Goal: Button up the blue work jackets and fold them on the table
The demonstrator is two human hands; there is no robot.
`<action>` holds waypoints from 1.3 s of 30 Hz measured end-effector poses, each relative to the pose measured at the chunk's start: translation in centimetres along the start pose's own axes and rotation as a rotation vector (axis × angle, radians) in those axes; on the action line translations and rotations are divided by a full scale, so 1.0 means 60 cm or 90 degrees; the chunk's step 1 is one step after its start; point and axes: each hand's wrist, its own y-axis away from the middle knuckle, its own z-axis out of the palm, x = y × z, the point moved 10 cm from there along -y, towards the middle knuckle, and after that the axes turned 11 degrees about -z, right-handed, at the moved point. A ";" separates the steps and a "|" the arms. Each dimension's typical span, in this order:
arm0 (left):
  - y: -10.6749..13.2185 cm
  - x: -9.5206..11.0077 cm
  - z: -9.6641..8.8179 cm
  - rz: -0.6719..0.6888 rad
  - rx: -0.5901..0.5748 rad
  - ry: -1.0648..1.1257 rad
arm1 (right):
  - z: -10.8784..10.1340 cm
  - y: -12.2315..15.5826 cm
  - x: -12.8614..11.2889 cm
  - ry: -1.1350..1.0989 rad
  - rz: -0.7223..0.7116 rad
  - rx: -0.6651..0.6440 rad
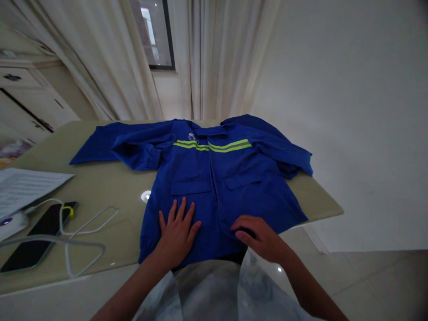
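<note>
Left hand [177,234] open, right hand [257,236] curled on the jacket [200,169]

My left hand lies flat with the fingers spread; my right curves over the lower front, and I can't tell whether it grips cloth. The blue jacket lies front up in the middle of the table [100,191], hem near the front edge. Its left sleeve is doubled back, cuff by the chest; the right sleeve is bunched at the right edge. A phone [36,236] and cable [90,218] sit toward the left edge.
</note>
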 end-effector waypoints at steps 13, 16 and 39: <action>-0.139 0.175 -0.037 0.433 -0.209 0.240 | -0.034 -0.143 0.125 0.171 0.097 0.013; -0.175 0.191 -0.037 0.400 -0.174 0.268 | -0.087 -0.132 0.167 0.086 0.117 0.087; -0.172 0.166 -0.061 0.505 0.049 0.262 | -0.092 -0.076 0.186 0.015 0.256 0.078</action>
